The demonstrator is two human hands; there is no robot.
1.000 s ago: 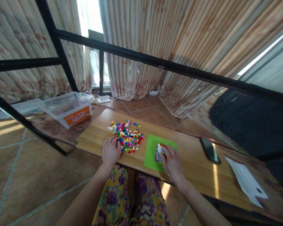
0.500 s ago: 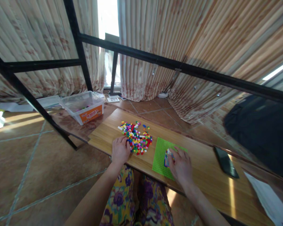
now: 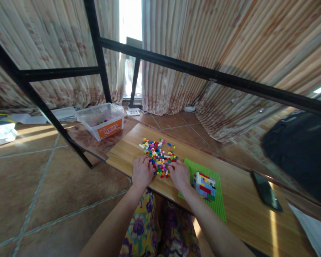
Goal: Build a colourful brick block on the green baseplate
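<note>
Small toy building bricks (image 3: 160,152) in many colours lie in a loose pile on the wooden table. My left hand (image 3: 142,172) rests at the pile's near left edge, fingers curled down against the bricks; what they hold, if anything, is hidden. At the right edge of the pile is my right hand (image 3: 179,174), its fingertips bent together among the bricks, their grip too small to make out. Beside it, a block-shaped build of stacked bricks (image 3: 204,186) stands on a green studded baseplate (image 3: 218,210). My right forearm passes over the baseplate's near left part.
A dark phone (image 3: 266,191) and a white paper (image 3: 307,225) lie toward the right end of the table (image 3: 238,200). On the low surface behind the left end is a clear plastic box (image 3: 100,123) with an orange label. A black metal frame (image 3: 160,57) crosses before the curtains.
My right hand has left the brick build and moved left to the loose pile, uncovering the build. The left hand stays at the pile's edge. The view has shifted slightly.
</note>
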